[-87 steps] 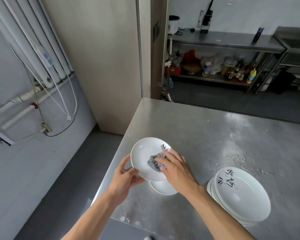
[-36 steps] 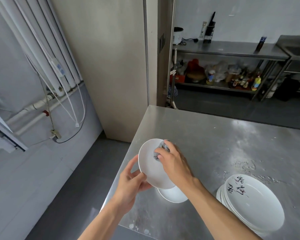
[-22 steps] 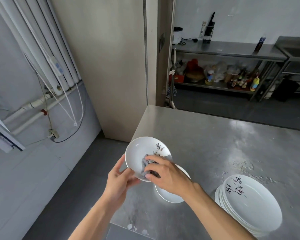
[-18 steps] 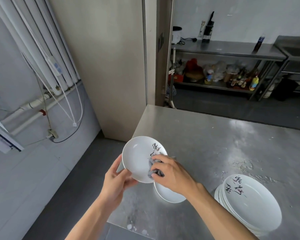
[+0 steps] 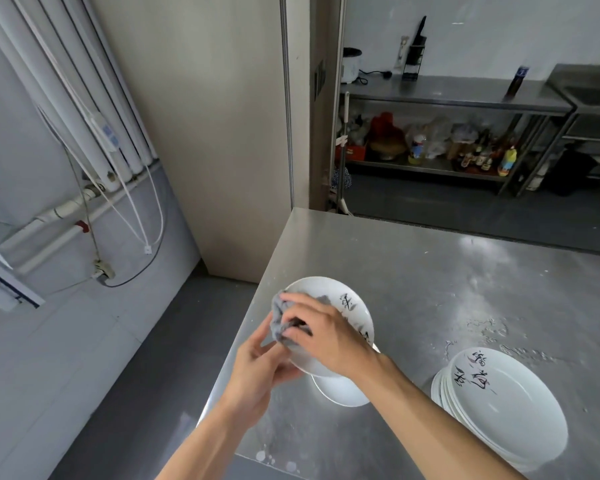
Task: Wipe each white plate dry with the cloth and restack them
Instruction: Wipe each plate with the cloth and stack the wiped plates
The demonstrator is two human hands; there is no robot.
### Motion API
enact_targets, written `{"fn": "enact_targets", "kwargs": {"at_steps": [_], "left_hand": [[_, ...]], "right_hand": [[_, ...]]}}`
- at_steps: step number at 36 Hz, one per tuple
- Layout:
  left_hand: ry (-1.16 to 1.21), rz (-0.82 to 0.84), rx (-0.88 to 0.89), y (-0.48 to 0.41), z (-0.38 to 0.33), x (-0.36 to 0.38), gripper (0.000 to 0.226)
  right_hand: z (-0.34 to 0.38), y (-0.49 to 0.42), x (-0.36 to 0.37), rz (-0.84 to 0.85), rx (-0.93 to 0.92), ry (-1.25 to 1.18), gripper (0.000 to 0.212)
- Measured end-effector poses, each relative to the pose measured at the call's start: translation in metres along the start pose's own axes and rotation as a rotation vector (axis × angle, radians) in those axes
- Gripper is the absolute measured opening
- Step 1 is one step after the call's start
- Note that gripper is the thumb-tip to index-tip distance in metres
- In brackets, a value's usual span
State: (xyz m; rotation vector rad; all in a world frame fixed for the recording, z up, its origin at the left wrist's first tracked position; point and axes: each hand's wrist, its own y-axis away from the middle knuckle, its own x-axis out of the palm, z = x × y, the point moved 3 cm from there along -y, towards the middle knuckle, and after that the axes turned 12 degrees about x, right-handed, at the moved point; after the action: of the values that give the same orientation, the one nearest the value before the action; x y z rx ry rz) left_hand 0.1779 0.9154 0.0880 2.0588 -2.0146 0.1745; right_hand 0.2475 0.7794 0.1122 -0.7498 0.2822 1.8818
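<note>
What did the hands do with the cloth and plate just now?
The right hand slid the cloth from beside the writing to the left rim of the held plate. The left hand keeps gripping that plate. The plate lying underneath and the stack on the right stayed put.

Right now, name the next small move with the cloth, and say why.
Probably sweep the cloth rightward across the held plate: the right hand grips it at the left rim, so the side with black writing lies uncovered, while the left hand steadies the plate.

Glossy white plate (image 5: 329, 292), soft grey cloth (image 5: 280, 322), brushed-steel table (image 5: 413, 271).
</note>
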Motion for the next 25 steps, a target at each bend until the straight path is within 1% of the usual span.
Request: {"fn": "enact_targets", "kwargs": {"at_steps": [2, 7, 10, 14, 17, 21, 23, 25], "left_hand": [[0.002, -0.003, 0.007, -0.002, -0.002, -0.004, 0.055], [-0.030, -0.005, 0.003, -0.005, -0.006, -0.015, 0.065], [-0.037, -0.043, 0.000, -0.007, -0.007, -0.023, 0.071], [0.009, -0.136, -0.005, -0.009, -0.007, -0.034, 0.071], [-0.011, -0.171, -0.008, -0.007, -0.007, -0.038, 0.070], [-0.040, -0.107, -0.014, -0.002, -0.007, -0.033, 0.069], [-0.040, -0.087, -0.027, -0.001, -0.006, -0.028, 0.070], [-0.026, -0.092, -0.040, -0.001, -0.006, -0.025, 0.071]], "right_hand": [[0.002, 0.001, 0.002, 0.048, 0.009, -0.001, 0.007], [0.002, 0.001, -0.003, 0.057, 0.025, 0.031, 0.012], [0.000, 0.005, -0.007, 0.083, 0.016, 0.060, 0.012], [-0.006, 0.011, -0.017, 0.083, -0.075, 0.151, 0.015], [-0.021, 0.012, -0.025, 0.094, -0.042, 0.220, 0.016], [-0.040, 0.008, -0.031, 0.022, 0.070, 0.272, 0.023], [-0.043, 0.004, -0.035, -0.076, 0.071, 0.309, 0.027], [-0.047, 0.001, -0.038, -0.154, 0.100, 0.293, 0.028]]}}
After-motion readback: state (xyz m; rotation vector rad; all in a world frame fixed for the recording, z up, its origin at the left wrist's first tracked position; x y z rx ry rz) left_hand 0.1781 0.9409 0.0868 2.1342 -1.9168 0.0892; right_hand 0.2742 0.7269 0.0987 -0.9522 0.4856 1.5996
